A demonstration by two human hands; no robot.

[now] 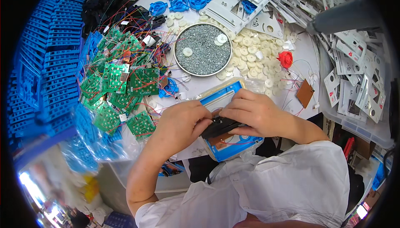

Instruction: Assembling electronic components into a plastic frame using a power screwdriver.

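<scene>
A black plastic part [221, 126] sits between my two hands, over a blue plastic housing [252, 141] close to my body. My left hand [182, 121] pinches the part's left end with thumb and fingers. From the other side, my right hand [257, 113] grips it with bent fingers on top and the thumb below. A brown circuit board [220, 139] and a red wire show in the housing just below the part. The hands hide the middle of the housing, which rests on clear plastic wrapping.
A round tray [176, 59] of small screws stands ahead, beside scattered cream plastic discs [251, 50]. Green circuit boards [143, 80] with tangled wires lie left, near stacked blue frames [62, 65]. White panels [350, 67] fill a bin at right. A grey rod [339, 17] juts in above it.
</scene>
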